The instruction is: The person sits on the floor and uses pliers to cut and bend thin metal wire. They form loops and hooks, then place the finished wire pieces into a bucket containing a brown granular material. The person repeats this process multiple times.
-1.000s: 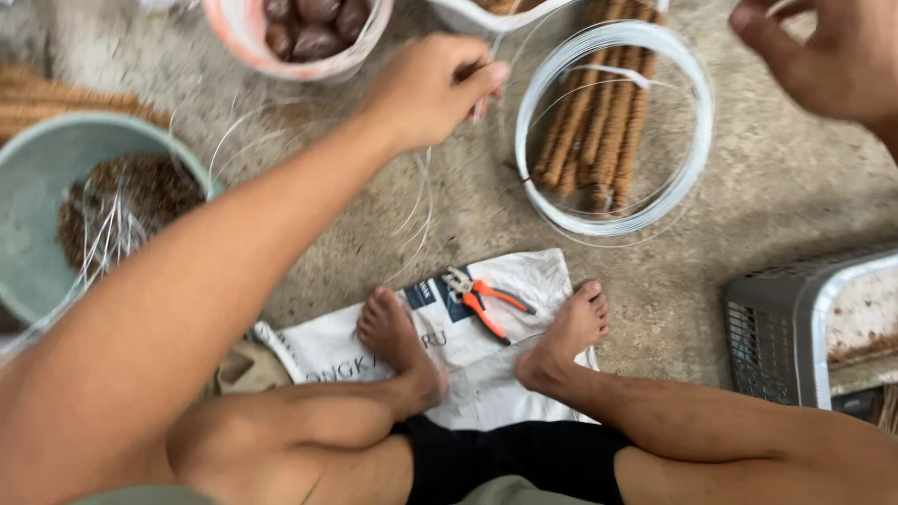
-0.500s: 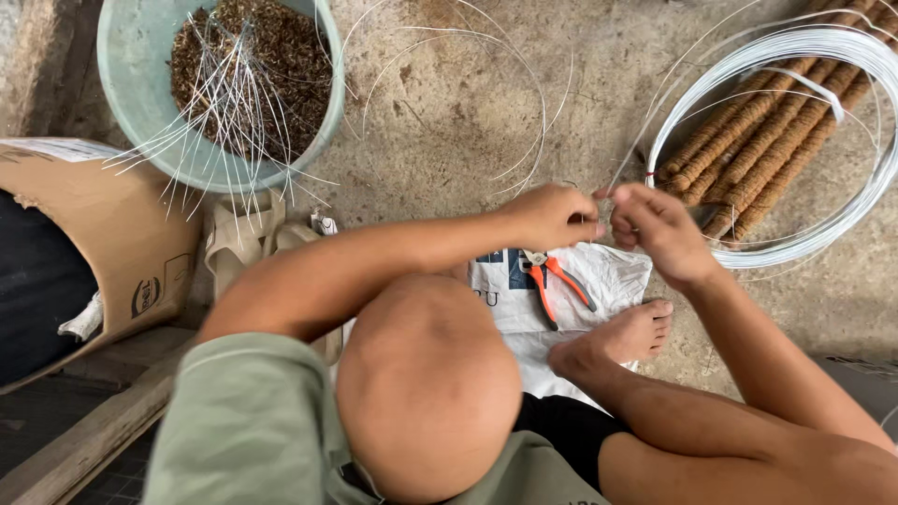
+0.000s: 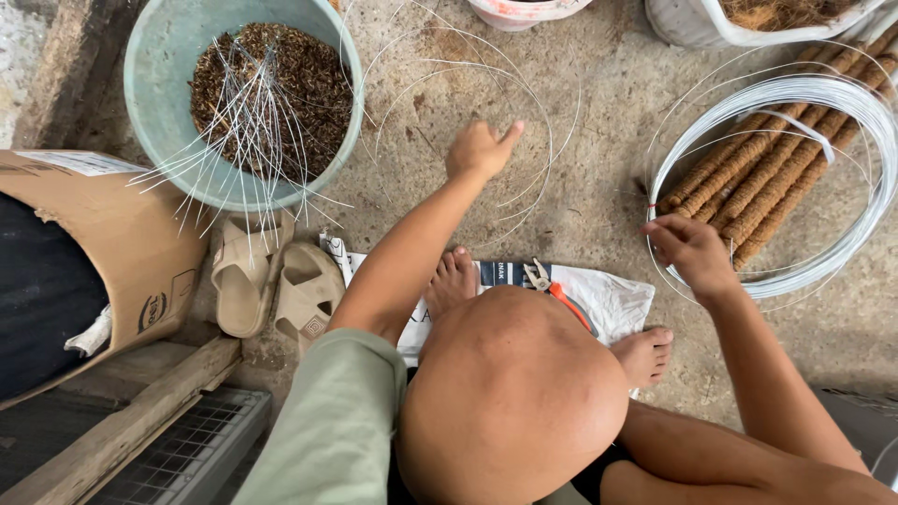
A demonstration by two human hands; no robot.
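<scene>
My left hand reaches forward over the concrete floor, fingers curled with one sticking out, among thin loose wire loops; it seems to pinch one strand. Beside the big coil of silvery wire, my right hand is closed on a strand at the coil's near edge. Brown fibre-wrapped sticks lie inside the coil. Pliers with orange handles rest on a white printed sheet by my bare feet; my knee hides part of both.
A teal basin at the left holds brown fibre and several cut wire pieces. Beige sandals lie below it. A cardboard piece, a wooden plank and a wire mesh crate fill the lower left. White buckets stand at the top.
The hands were together by the coil; my left hand has now swung out to the left over the loose wire loops. The right hand stays at the coil.
</scene>
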